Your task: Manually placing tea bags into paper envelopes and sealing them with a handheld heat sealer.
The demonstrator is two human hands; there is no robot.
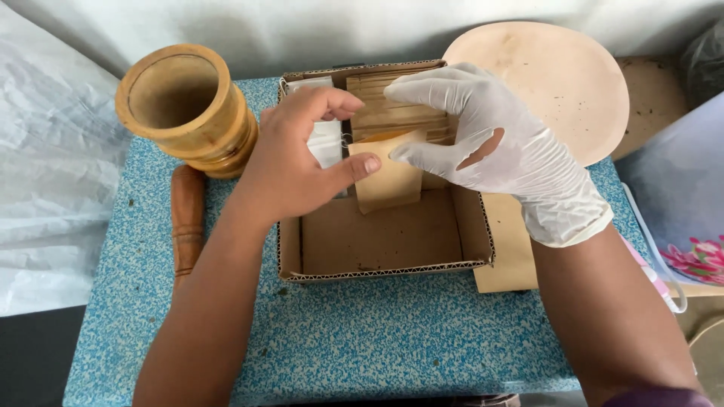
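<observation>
Head view, reading from your left: a wooden pestle [187,218] lies on the blue speckled table [377,339], just beside a tall wooden mortar [185,105] standing upright. Next comes your bare left hand [298,154], reaching over the rim of a shallow cardboard box [377,241]. Its thumb presses on the corner of a small tan paper envelope [388,177], while the curled fingers sit above it near some white packets [326,143] at the box's back left. Your right hand [490,143], in a white glove, pinches the same envelope's upper edge between thumb and forefinger, the remaining fingers spread loosely over a row of like envelopes [396,113] standing at the back. A pale round board [558,83] leans behind your right hand.
</observation>
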